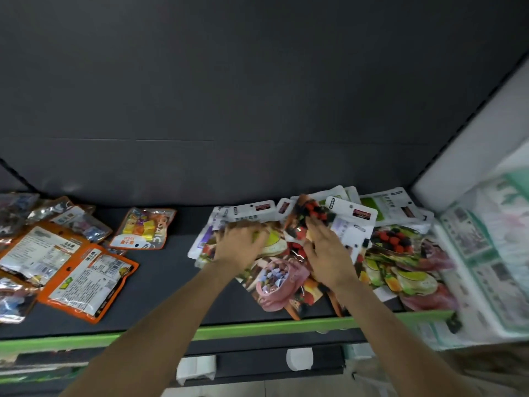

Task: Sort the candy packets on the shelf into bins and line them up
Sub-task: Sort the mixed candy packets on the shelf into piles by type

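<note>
A heap of white-topped candy packets with fruit pictures (400,253) lies on the right half of the dark shelf (171,282). My left hand (239,247) lies on the heap's left side, its fingers bent down onto a packet with a lime picture (274,242). My right hand (329,253) rests flat in the middle of the heap, fingers stretched toward a packet with red and black berries (312,210). Orange packets (86,279) and a small orange packet with yellow cubes (143,227) lie on the left.
The shelf has a green front edge (257,328) and a dark back wall (257,110). Stacked white and green packages (486,253) stand at the right end. Silvery packets (17,213) crowd the far left. White price-tag holders (299,358) hang below.
</note>
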